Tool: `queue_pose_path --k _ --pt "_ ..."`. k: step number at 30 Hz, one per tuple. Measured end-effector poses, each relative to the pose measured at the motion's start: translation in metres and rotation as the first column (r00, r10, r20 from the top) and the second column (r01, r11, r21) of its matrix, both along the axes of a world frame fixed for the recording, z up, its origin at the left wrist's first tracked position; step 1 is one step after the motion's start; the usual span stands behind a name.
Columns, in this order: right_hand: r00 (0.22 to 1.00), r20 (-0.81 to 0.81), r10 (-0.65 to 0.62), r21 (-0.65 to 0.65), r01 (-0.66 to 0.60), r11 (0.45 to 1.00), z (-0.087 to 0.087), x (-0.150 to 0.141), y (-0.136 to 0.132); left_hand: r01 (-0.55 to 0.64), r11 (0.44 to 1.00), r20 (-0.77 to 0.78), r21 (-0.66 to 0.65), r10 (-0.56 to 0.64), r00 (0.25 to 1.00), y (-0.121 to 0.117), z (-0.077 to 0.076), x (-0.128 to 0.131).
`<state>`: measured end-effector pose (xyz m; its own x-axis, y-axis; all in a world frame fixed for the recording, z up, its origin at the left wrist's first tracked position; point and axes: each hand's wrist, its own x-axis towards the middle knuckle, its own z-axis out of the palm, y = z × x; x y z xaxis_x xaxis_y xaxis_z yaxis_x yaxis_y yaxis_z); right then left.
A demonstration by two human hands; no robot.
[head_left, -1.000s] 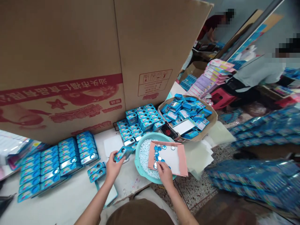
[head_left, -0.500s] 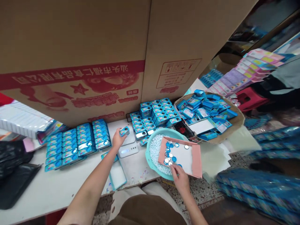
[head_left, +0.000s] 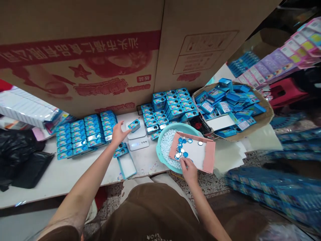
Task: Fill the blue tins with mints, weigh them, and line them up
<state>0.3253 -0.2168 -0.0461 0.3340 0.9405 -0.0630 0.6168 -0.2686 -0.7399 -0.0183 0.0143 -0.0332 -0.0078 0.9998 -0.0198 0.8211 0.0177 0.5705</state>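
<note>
My left hand is open beside a small blue box with a dark round spot on it. The box rests on a white digital scale; the thumb is close to its near edge, the index finger raised apart. My right hand has its fingertips pinched together in a shallow pink cardboard tray, among small blue and silver discs. What lies between those fingertips is too small to make out. The tray sits over a turquoise basin full of small pale pellets.
Stacked blue boxes stand in rows at left and behind the basin. An open carton of loose blue boxes is at right. A blue-edged white tray lies before the scale. Large cardboard cartons wall off the back.
My left hand has let go of the blue box, which now sits on the scale, and drawn back left. My right hand stays pinched among the discs. The camera view has tilted down.
</note>
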Motion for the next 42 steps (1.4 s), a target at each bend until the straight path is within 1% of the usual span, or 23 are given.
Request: queue_pose_path --k 4,10,13,16,18,19,21,23,26,28,29,30,31,32,33,35,37,38,39,40,42 --pt "1.000 0.011 -0.007 0.010 0.007 1.000 -0.001 0.003 0.000 0.009 1.000 -0.016 -0.011 -0.009 1.000 0.002 0.003 0.005" --pt "1.000 0.023 -0.018 0.016 0.017 1.000 0.001 0.008 -0.004 0.036 0.999 -0.023 0.000 -0.036 0.999 0.008 -0.005 0.016" --pt "1.000 0.023 -0.018 0.007 0.018 1.000 0.002 0.010 -0.007 0.063 0.998 -0.059 0.001 -0.062 0.996 0.012 -0.012 0.028" --pt "1.000 0.015 -0.012 0.002 0.012 1.000 0.002 0.009 -0.009 0.085 0.996 -0.113 -0.035 -0.089 0.990 0.014 -0.017 0.045" --pt "1.000 0.010 -0.005 0.004 0.005 1.000 0.001 0.008 -0.009 0.102 0.993 -0.155 -0.062 -0.110 0.982 0.011 -0.014 0.053" --pt "1.000 0.007 0.002 0.004 -0.002 1.000 0.001 0.007 -0.008 0.117 0.991 -0.172 -0.068 -0.127 0.977 0.006 -0.011 0.055" --pt "1.000 0.004 0.024 0.009 -0.024 1.000 0.000 0.007 -0.006 0.173 0.984 -0.181 -0.054 -0.180 0.967 -0.012 0.001 0.051" --pt "0.999 0.005 0.044 0.020 -0.044 0.999 -0.001 0.007 -0.003 0.239 0.971 -0.159 -0.009 -0.238 0.958 -0.043 0.016 0.039" --pt "0.996 0.017 0.092 0.066 -0.093 0.993 0.002 0.001 0.005 0.266 0.964 -0.107 0.023 -0.263 0.959 -0.109 0.036 0.009" --pt "0.979 0.031 0.201 0.105 -0.203 0.974 0.008 -0.014 0.014 0.230 0.973 -0.087 0.010 -0.228 0.970 -0.152 0.042 -0.014" --pt "0.957 0.032 0.288 0.117 -0.289 0.950 0.011 -0.026 0.019 0.213 0.977 -0.087 -0.004 -0.213 0.973 -0.170 0.042 -0.024" --pt "0.919 0.024 0.395 0.116 -0.395 0.911 0.015 -0.041 0.025 0.197 0.980 -0.088 -0.022 -0.198 0.976 -0.185 0.040 -0.033" --pt "0.860 0.008 0.510 0.106 -0.507 0.855 0.017 -0.058 0.031 0.179 0.983 -0.092 -0.035 -0.182 0.979 -0.195 0.036 -0.040" --pt "0.778 -0.016 0.628 0.081 -0.625 0.777 0.018 -0.078 0.036 0.167 0.985 -0.098 -0.045 -0.171 0.980 -0.202 0.031 -0.046" --pt "0.684 -0.038 0.728 0.045 -0.727 0.685 0.017 -0.099 0.041 0.157 0.986 -0.107 -0.049 -0.162 0.981 -0.205 0.025 -0.050" --pt "0.492 -0.027 0.870 -0.052 -0.870 0.490 0.010 -0.139 0.049 0.138 0.990 -0.133 -0.034 -0.141 0.981 -0.201 0.012 -0.055" --pt "0.308 0.011 0.951 -0.187 -0.934 0.305 -0.004 -0.172 0.054 0.117 0.993 -0.168 -0.002 -0.116 0.979 -0.192 0.000 -0.055" --pt "0.238 0.026 0.971 -0.253 -0.938 0.237 -0.012 -0.184 0.054 0.113 0.994 -0.182 0.014 -0.108 0.977 -0.187 -0.005 -0.055" --pt "0.188 0.038 0.981 -0.310 -0.931 0.191 -0.020 -0.193 0.054 0.114 0.993 -0.192 0.026 -0.107 0.976 -0.182 -0.008 -0.055" --pt "0.159 0.048 0.986 -0.353 -0.921 0.166 -0.027 -0.199 0.053 0.122 0.992 -0.196 0.034 -0.113 0.974 -0.179 -0.010 -0.054" --pt "0.145 0.063 0.987 -0.395 -0.905 0.158 -0.036 -0.205 0.050 0.149 0.988 -0.190 0.045 -0.138 0.972 -0.175 -0.013 -0.054"
